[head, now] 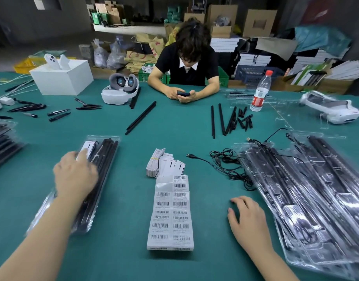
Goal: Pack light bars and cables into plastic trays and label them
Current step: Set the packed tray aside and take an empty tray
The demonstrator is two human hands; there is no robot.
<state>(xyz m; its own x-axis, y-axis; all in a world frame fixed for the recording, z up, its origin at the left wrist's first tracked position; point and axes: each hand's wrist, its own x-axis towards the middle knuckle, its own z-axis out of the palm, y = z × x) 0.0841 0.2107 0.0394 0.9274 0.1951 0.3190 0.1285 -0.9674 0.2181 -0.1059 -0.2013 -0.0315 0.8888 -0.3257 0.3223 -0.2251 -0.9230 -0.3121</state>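
Green-topped table (174,126); grey concrete floor (52,37); cardboard boxes (259,23) stacked behind.

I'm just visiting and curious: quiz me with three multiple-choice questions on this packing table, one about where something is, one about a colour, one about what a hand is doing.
1. Where does the barcode label sheet lie?
A. Between the two hands
B. Inside the white box
C. Under the water bottle

2. What colour is the cap of the water bottle?
A. Blue
B. Red
C. Green

3. What is the left hand doing?
A. Gripping a phone
B. Hanging off the table edge
C. Resting on a filled plastic tray

Answers:
1. A, the sheet lies on the green table, with the left hand to one side and the right hand to the other.
2. B, the cap on top is red.
3. C, its fingers lie over the clear tray that holds black light bars.
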